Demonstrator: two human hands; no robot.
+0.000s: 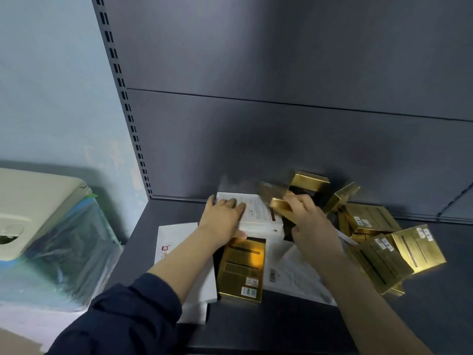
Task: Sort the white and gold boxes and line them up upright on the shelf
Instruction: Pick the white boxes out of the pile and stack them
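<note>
Far left, outside the shelving: a beige lidded bin (38, 208) with a blue-tinted plastic liner (64, 252), against a pale wall (51, 85). Next along, a slotted grey upright (120, 80) at the edge of the dark back panel (281, 124).

On the dark shelf (268, 326), toward its left side: a flat white box (176, 242) with a red mark, lying down, partly under the left forearm in a dark blue sleeve (122, 319). Left hand (222, 218) spread flat, palm down, fingers open, pressing on a white box with printed text (258, 213) near the back panel; thumb at that box's near edge. Just below the hand: a gold box (240, 270) lying flat, barcode labels at its near end, resting across white boxes.

Right of centre: another white box (294, 275) lying flat, under the right forearm. Right hand (307, 221) closed around a small gold box (280, 205), blurred, lifted above the pile. Behind it, a gold box (309, 181) tilted near the back panel.

Far right: a jumble of gold boxes (384, 249), tipped at various angles and leaning on one another, none upright in a row; exact count unclear.
</note>
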